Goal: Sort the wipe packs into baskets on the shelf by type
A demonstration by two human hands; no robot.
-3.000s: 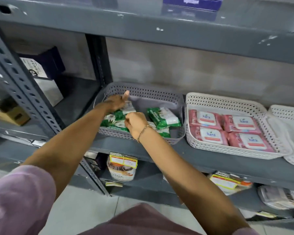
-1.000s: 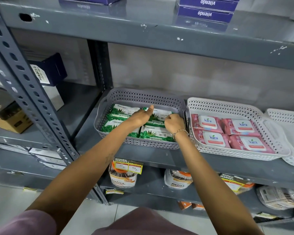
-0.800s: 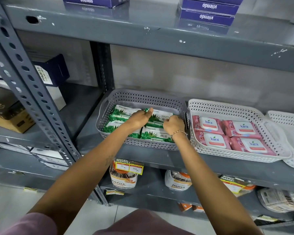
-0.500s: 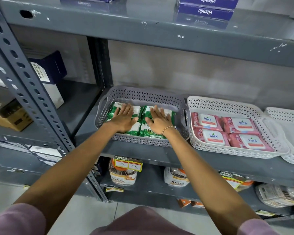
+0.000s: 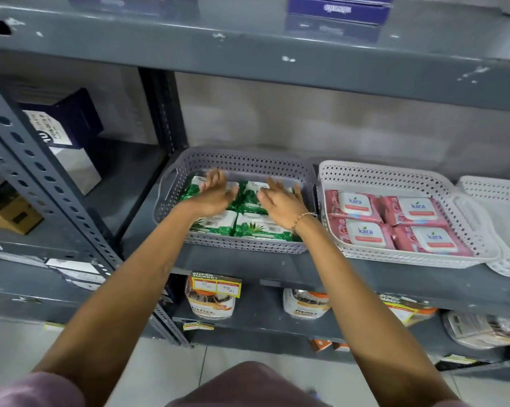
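Both forearms reach up from the bottom of the view to the grey basket [image 5: 242, 248] on the shelf [image 5: 248, 268]. Inside it lie four green wipe packs [image 5: 259, 227], two by two. The left hand [image 5: 215, 192] and right hand [image 5: 280, 198] are flat and spread over the rear pair, fingers [image 5: 215, 176] extended, gripping nothing; whether they touch is unclear. Right of the grey basket, a white basket [image 5: 406, 259] holds four pink wipe packs [image 5: 362, 233].
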